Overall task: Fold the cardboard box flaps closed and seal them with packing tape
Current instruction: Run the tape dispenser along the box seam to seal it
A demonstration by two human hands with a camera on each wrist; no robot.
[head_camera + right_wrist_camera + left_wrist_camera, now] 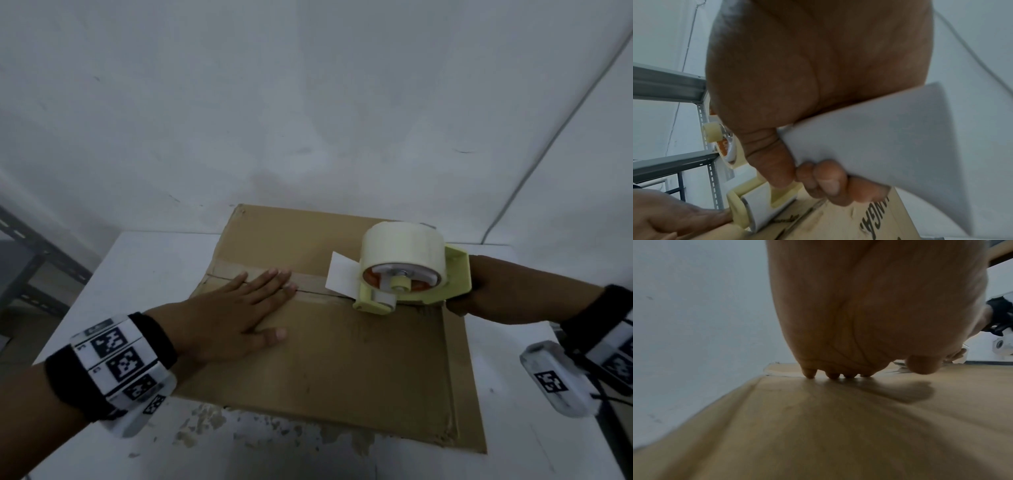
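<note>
A brown cardboard box (342, 359) lies on a white table, its top flaps folded shut, with a strip of tape along the centre seam (308, 286). My left hand (236, 308) lies flat on the box with straight fingers (809, 374) pressing on the taped seam at the left. My right hand (479, 291) grips the handle of a pale yellow tape dispenser (411, 277) carrying a roll of clear tape (402, 246). The dispenser's roller (760, 211) sits on the seam right of the left fingertips. In the right wrist view the fingers (828, 181) curl round the handle.
The white table (137, 267) meets a white wall behind the box. A grey metal shelf frame (30, 246) stands at the left. A cable (548, 144) runs down the wall at the right. The table paint is chipped near the box's front edge (212, 425).
</note>
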